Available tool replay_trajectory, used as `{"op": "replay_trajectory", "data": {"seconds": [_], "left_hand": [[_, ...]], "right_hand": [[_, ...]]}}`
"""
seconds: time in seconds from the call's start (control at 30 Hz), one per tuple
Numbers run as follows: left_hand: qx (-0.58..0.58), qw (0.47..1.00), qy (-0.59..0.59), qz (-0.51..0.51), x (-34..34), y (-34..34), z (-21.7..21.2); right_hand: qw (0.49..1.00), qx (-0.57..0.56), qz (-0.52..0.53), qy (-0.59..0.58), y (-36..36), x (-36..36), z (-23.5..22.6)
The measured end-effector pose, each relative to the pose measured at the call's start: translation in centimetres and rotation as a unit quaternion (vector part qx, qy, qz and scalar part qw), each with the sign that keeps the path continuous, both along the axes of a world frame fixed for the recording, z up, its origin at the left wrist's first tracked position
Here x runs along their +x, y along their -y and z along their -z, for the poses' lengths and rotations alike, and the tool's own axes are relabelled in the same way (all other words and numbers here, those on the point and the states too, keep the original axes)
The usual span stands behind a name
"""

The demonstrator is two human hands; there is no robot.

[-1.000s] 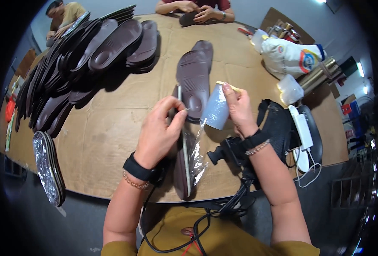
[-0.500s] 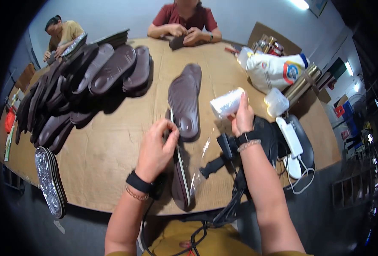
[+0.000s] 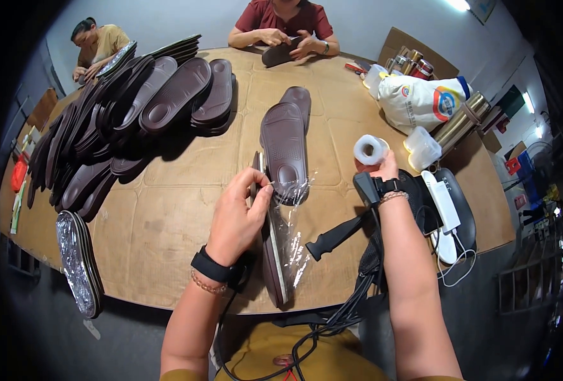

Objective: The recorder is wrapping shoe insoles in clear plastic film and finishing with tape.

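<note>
"What are you gripping?"

"My left hand [image 3: 235, 214] pinches a brown, pale-edged sole [image 3: 270, 257], turned edge-on to me; clear film [image 3: 293, 244] crinkles along its right side."

"And the other?"

"My right hand [image 3: 387, 167] holds a whitish roll [image 3: 359, 151], its hollow end facing me."

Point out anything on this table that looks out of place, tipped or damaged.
The shiny-filmed sole stack at the near left edge of the table juts out over the floor, so it looks badly placed. The big brown pile leans and fans unevenly. No spill or damage shows.
</note>
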State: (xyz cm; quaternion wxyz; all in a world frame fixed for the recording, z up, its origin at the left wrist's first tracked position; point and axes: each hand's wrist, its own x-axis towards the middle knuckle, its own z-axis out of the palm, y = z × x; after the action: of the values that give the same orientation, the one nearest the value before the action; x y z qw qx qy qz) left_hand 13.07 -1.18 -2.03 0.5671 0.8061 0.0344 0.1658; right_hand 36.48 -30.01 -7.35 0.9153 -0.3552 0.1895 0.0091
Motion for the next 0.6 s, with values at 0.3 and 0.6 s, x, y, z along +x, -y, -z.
{"op": "replay_trajectory", "data": {"seconds": [0.3, 0.6], "left_hand": [[0.003, 0.999, 0.036, 0.012, -0.3, -0.1, 0.6], [-0.001, 1.000, 0.025, 0.014, -0.6, -0.7, 1.1]], "right_hand": [[0.971, 0.024, -0.238, 0.013, 0.3, -1.2, -2.0], [0.950, -0.058, -0.285, -0.114, 0.0, -1.9, -4.7]]}}
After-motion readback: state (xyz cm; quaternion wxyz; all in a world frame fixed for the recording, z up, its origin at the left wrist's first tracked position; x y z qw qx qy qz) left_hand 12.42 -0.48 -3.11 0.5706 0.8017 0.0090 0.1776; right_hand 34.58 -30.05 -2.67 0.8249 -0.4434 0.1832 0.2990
